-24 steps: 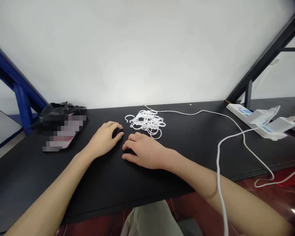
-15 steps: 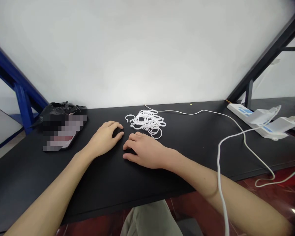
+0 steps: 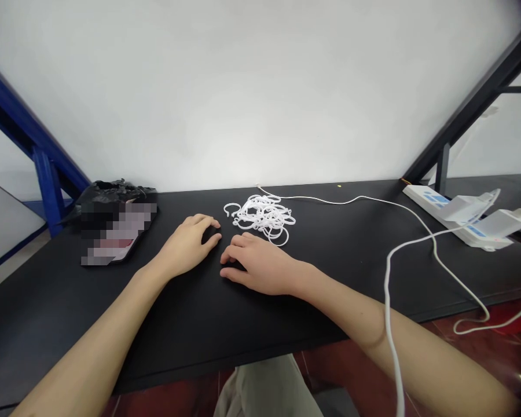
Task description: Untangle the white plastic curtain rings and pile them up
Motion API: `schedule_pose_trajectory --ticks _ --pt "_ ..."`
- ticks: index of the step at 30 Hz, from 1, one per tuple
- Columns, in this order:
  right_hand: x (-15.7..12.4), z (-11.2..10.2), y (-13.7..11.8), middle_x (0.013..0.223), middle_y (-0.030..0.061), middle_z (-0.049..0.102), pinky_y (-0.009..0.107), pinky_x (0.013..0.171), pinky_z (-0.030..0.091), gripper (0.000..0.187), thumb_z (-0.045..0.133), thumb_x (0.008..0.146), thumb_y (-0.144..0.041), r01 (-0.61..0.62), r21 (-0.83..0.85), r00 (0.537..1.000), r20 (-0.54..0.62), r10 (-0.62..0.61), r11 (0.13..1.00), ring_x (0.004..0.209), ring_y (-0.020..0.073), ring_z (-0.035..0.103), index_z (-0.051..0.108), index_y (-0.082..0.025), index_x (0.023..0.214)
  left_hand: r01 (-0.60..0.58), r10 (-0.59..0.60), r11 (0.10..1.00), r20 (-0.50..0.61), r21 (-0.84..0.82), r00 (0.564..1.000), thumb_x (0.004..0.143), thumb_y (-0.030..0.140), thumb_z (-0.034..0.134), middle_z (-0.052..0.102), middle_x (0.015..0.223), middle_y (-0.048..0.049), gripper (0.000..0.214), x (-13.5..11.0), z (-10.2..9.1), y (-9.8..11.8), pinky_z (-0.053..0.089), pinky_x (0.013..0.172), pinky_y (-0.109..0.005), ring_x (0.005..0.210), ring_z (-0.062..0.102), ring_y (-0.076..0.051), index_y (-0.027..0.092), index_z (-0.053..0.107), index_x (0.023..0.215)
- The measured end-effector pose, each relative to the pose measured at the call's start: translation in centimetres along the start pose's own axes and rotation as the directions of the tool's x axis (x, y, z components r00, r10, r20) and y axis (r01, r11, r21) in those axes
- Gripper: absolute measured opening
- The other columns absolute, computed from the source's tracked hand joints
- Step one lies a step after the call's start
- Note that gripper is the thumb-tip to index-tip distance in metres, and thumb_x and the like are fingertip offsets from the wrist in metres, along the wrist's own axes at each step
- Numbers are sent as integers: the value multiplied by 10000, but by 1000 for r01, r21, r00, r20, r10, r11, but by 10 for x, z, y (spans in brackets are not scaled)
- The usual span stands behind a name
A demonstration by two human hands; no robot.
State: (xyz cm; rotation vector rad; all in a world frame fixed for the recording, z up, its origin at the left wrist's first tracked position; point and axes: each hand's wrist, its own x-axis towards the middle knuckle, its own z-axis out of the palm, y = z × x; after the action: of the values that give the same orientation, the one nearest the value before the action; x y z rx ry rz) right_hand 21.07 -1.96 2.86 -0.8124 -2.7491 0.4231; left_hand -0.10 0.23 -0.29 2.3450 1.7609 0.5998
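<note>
The cord [image 3: 265,218] looks matt, the crinkled bag [image 3: 108,189] probably glossy plastic.

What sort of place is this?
Likely an indoor workstation, perhaps in a workshop or office: a black table against a pale wall, a power strip with plugs in it, and a blue metal frame at the left.

And across the black tabletop [image 3: 178,324] we go: crumpled black bag [image 3: 121,188] and flat, blurred-out item [image 3: 132,223] at the left, loose tangle of white cord [image 3: 263,214] mid-table, thin white cable [image 3: 308,198] snaking rightward from behind it, white power strip [image 3: 429,198] at the right!
</note>
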Motion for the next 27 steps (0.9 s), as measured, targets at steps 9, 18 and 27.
schedule_pose_trajectory --ticks 9,18,27 --pt "-1 2 5 1348 121 453 355 732 525 320 532 934 -384 -233 -63 967 -120 224 971 826 167 615 616 -180 1166 -17 17 1000 0 2 1000 902 429 463 609 1242 -71 319 -1 0 0 416 1034 -450 1179 523 -275 225 605 1102" --pt "1 -4 11 1300 125 537 362 718 522 331 506 947 -404 -339 -212 940 -100 325 916 878 223 653 622 -177 1159 2 -2 1000 17 17 1000 897 432 458 605 1256 -71 330 -1 -1 2 417 1039 -450 1198 513 -279 224 606 1106" --pt "4 -1 20 1143 97 598 315 772 480 191 531 937 -212 -306 -114 945 -153 288 945 1011 213 601 610 -175 1106 -22 21 1000 4 20 1000 898 447 459 609 1260 -76 343 -1 0 0 417 1040 -451 1197 520 -284 223 607 1111"
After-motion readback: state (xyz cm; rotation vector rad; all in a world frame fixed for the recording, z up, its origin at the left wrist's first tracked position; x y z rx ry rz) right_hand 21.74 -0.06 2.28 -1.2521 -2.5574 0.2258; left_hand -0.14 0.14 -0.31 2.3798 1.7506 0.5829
